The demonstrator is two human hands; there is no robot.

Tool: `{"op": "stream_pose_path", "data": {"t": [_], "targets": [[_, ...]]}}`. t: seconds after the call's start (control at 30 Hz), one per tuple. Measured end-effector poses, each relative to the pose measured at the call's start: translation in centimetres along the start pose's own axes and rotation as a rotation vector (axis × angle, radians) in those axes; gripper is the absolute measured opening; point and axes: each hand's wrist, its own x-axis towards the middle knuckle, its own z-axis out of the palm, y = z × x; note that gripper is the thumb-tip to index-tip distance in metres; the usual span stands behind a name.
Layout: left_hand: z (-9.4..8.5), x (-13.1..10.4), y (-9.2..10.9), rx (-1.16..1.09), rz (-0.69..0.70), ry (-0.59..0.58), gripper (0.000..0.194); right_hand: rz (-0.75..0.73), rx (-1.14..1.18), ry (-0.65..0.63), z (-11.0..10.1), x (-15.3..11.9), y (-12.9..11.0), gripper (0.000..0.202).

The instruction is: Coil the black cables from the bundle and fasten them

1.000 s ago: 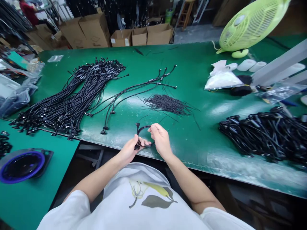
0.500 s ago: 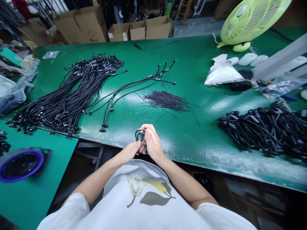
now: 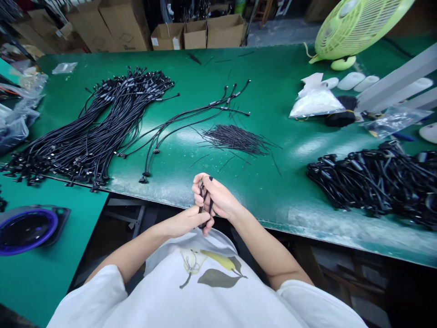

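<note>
A black cable [image 3: 205, 199], folded into a small bundle, is held between both hands just in front of the table edge. My left hand [image 3: 191, 219] is closed around its lower end. Higher up, my right hand [image 3: 218, 197] grips the upper part with curled fingers; a dark tip shows by the thumb. Beyond the hands lies a heap of thin black ties [image 3: 237, 139]. Several loose cables [image 3: 184, 119] stretch out to its left, and a large pile of straight cables [image 3: 102, 123] is further left.
At the right lies a pile of folded cables [image 3: 378, 180]. Behind it are a white plastic bag [image 3: 316, 102], white rolls [image 3: 351, 81] and a green fan [image 3: 358, 32]. A blue-rimmed round dish [image 3: 27, 230] stands on the lower left table. Cardboard boxes [image 3: 225, 32] line the far side.
The cable has turned from an open loop into a narrower, upright bundle. My left hand has moved slightly lower, and my right hand has rotated around the cable's top. The view has shifted slightly.
</note>
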Motion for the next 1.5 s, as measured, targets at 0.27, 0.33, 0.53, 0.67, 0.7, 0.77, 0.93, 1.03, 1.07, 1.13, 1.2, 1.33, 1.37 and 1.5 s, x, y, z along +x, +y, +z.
{"op": "stream_pose_path", "data": {"t": [0.27,0.33,0.53,0.67,0.7,0.77,0.93,1.03,1.07,1.13,1.2,1.33,1.37,1.5], "targets": [[0.1,-0.4,0.5,-0.376,-0.055,0.091,0.051,-0.397,-0.398,0.114,-0.2,-0.2,-2.6,0.031],[-0.4,-0.3,0.5,-0.328,-0.071,0.147,0.050,-0.612,-0.851,0.177,-0.8,-1.0,-3.8,0.026],[-1.9,-0.8,1.8,0.185,-0.098,0.049,0.043,-0.719,-2.026,-0.310,-2.3,-3.3,-3.7,0.039],[-1.6,-1.7,2.8,0.469,-0.168,-0.006,0.030,-0.579,-2.081,-0.486,-3.3,-4.4,-1.9,0.058],[-1.6,-1.8,2.9,0.488,-0.179,-0.023,0.028,-0.560,-2.047,-0.500,-3.4,-4.7,-1.7,0.059],[-1.6,-1.9,2.7,0.446,-0.182,-0.050,0.029,-0.554,-2.016,-0.489,-3.5,-5.1,-1.6,0.054],[-2.4,-0.8,1.6,0.258,-0.141,-0.102,0.041,-0.692,-2.132,-0.475,-3.3,-4.7,-2.4,0.031],[-2.7,0.0,1.1,0.099,-0.171,-0.066,0.046,-0.789,-2.130,-0.466,-3.6,-3.9,-2.9,0.028],[-2.6,0.1,1.0,0.006,-0.202,-0.042,0.047,-0.810,-2.126,-0.452,-3.7,-3.6,-3.1,0.028],[-2.3,0.3,1.0,-0.195,-0.285,-0.002,0.045,-0.831,-2.118,-0.427,-4.0,-3.3,-3.3,0.028],[-2.0,0.3,1.3,-0.329,-0.350,-0.003,0.042,-0.841,-2.101,-0.429,-4.1,-3.2,-3.5,0.030],[-1.8,0.1,2.1,-0.366,-0.384,-0.087,0.041,-0.879,-2.061,-0.451,-4.2,-3.7,-3.8,0.036],[-1.9,0.1,2.2,-0.361,-0.390,-0.105,0.040,-0.894,-2.061,-0.449,-4.2,-3.8,-3.8,0.036],[-2.4,0.4,2.1,-0.337,-0.388,-0.070,0.037,-0.929,-2.087,-0.406,-4.3,-3.8,-3.4,0.037]]}}
